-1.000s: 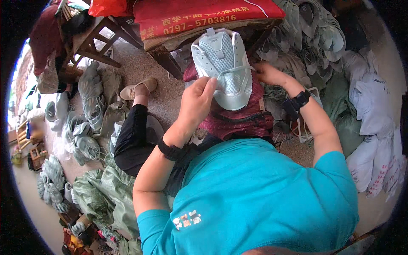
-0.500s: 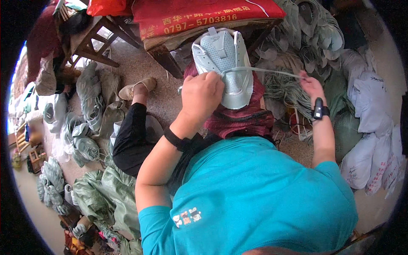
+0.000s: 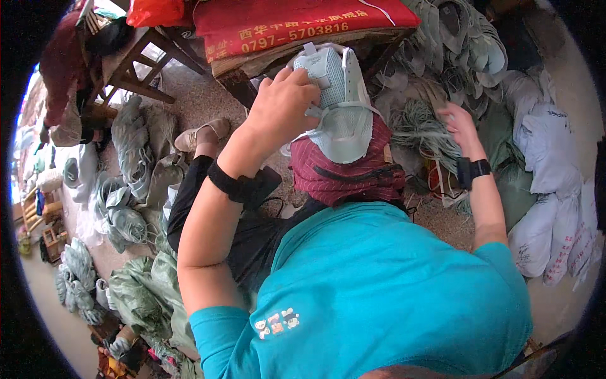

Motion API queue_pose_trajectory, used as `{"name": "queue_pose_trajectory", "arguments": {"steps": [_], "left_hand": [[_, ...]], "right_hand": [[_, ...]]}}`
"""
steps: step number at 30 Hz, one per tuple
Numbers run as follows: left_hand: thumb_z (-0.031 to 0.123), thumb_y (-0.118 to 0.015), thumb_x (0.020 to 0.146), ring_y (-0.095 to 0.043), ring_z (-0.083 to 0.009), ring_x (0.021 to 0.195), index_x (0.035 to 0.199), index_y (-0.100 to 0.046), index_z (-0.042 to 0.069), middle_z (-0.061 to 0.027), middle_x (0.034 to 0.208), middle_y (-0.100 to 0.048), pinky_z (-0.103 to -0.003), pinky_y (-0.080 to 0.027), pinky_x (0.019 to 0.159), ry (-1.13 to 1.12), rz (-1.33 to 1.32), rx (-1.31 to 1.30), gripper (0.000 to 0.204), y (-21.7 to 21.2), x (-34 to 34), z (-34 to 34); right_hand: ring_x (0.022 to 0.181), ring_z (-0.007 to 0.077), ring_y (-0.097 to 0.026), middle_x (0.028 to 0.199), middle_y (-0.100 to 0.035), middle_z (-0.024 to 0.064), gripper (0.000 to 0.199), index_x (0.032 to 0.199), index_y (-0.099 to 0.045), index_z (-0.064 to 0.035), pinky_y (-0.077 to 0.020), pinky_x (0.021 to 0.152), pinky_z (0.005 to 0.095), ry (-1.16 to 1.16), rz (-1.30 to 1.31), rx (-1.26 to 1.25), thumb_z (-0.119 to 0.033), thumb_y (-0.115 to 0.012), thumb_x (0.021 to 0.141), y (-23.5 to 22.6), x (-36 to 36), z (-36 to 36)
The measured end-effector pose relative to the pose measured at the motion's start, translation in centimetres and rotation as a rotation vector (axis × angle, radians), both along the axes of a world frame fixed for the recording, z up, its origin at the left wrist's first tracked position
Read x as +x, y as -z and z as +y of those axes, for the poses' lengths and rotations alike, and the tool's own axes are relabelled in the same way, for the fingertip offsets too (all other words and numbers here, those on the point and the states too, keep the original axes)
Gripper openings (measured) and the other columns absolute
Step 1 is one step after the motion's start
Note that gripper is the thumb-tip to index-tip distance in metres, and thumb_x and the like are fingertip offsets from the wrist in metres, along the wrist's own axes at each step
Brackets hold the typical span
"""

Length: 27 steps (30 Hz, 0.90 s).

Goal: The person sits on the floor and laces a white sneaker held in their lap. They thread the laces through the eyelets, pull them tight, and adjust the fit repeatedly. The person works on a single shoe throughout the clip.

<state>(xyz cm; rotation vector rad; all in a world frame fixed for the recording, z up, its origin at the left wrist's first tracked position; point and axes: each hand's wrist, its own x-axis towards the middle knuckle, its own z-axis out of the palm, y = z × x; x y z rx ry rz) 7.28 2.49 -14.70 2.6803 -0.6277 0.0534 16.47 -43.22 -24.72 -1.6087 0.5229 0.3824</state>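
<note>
"Both hands have shifted since the earlier frame: the left hand (image 3: 284,104) has climbed the pale mint mesh shoe upper (image 3: 344,134), and the thin pale lace (image 3: 349,104) no longer stretches out to the right hand (image 3: 459,125)."

"Where is the upper now?"

"Upper centre of the frame, rounded toe downward, resting on a maroon striped cloth (image 3: 344,183) just below a wooden bench (image 3: 246,65) with a red cover (image 3: 303,22). The lace crosses its middle."

"And the hands?"

"Left fingers curl over the upper's left side; whether they pinch lace or mesh, I can't tell. Right fingers part loosely, nothing visibly caught between them, near a tangled grey-green bundle of laces (image 3: 424,123)."

"What could go wrong?"

"I'd guess the upper could slide on that soft cloth if the left hand lets go, and slack could let the lace slip. Overlapping strands could make the bundle snag."

"Any containers?"

"Bulging white sacks (image 3: 555,145) at the right, a crumpled green sack (image 3: 136,294) at lower left, a red plastic bag (image 3: 154,11) at upper left. Their contents are hidden."
</note>
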Motion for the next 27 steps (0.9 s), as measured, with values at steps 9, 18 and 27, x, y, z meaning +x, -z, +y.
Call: {"name": "queue_pose_trajectory", "arguments": {"steps": [9,18,27], "left_hand": [[0.013,-0.072,0.073,-0.050,-0.0279,0.086,0.075,-0.062,0.004,-0.0081,0.082,-0.054,-0.038,-0.043,0.075,0.014,-0.121,-0.300,0.013,2.4,-0.8,0.1],[0.019,-0.066,0.085,-0.053,-0.0216,0.077,0.072,-0.066,0.001,-0.0094,0.081,-0.057,-0.033,-0.043,0.070,-0.458,0.029,-0.819,0.022,2.2,-0.9,-3.5],[0.030,-0.041,0.103,-0.065,-0.0145,0.082,0.109,-0.054,-0.004,-0.0109,0.100,-0.064,-0.027,-0.049,0.068,-0.347,0.488,-1.411,0.037,-1.4,0.0,-4.0]], "right_hand": [[0.068,0.0067,-0.056,0.088,-0.060,0.0029,0.027,0.118,-0.049,-0.0022,-0.0450,0.059,0.0202,-0.637,-0.347,0.153,-0.019,-0.050,0.098,-7.8,-3.8,19.5],[0.075,0.0089,-0.051,0.078,-0.056,0.0012,0.023,0.095,-0.054,-0.0023,-0.0439,0.068,0.0258,-0.932,-0.559,-0.291,-0.023,-0.046,0.101,-7.9,-4.6,21.0],[0.074,0.0068,-0.050,0.075,-0.055,-0.0022,0.025,0.083,-0.059,-0.0009,-0.0427,0.067,0.0252,-0.946,-0.436,-0.182,-0.022,-0.053,0.096,-7.5,-4.0,21.2]]}}
